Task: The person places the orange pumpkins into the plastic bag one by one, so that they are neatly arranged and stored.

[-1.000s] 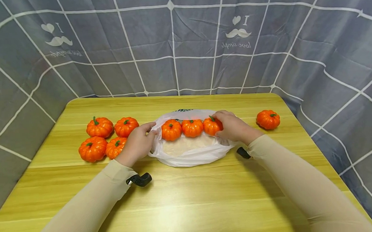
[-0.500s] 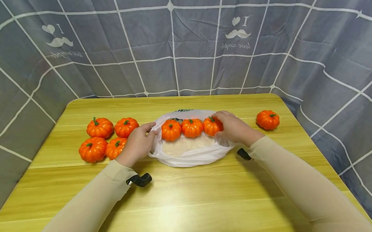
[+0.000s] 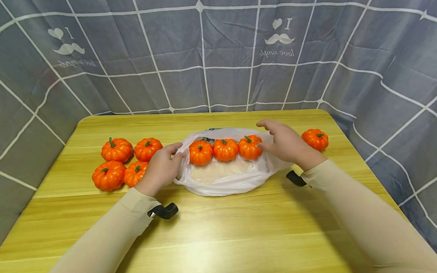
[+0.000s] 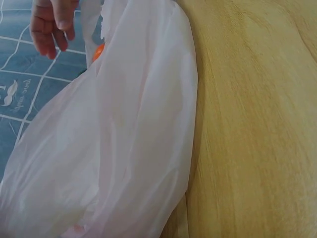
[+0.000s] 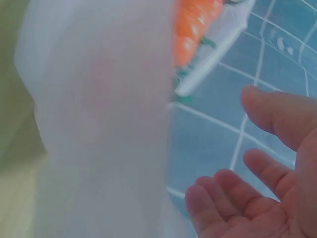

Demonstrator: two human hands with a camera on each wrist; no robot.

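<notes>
A white plastic bag (image 3: 225,188) lies mouth up in the middle of the table. Three small orange pumpkins stand in a row inside it: a left one (image 3: 201,153), a middle one (image 3: 225,150) and a right one (image 3: 250,147). My left hand (image 3: 162,167) pinches the bag's left rim between thumb and fingers. My right hand (image 3: 288,144) hovers over the bag's right side, holding nothing, thumb and fingers spread apart. In the right wrist view those fingers (image 5: 202,204) are blurred beside the white film. The left wrist view is mostly filled by the bag (image 4: 143,114), which hides my left fingers.
Several more orange pumpkins (image 3: 109,175) cluster left of the bag, close to my left forearm. A single pumpkin (image 3: 315,139) sits at the right, partly behind my right hand. A grey checked curtain (image 3: 232,49) surrounds the wooden table (image 3: 209,244) at the back and sides.
My right hand has let go of the right pumpkin in the bag and drawn away to the right, its fingers opening. The left hand keeps its place at the rim.
</notes>
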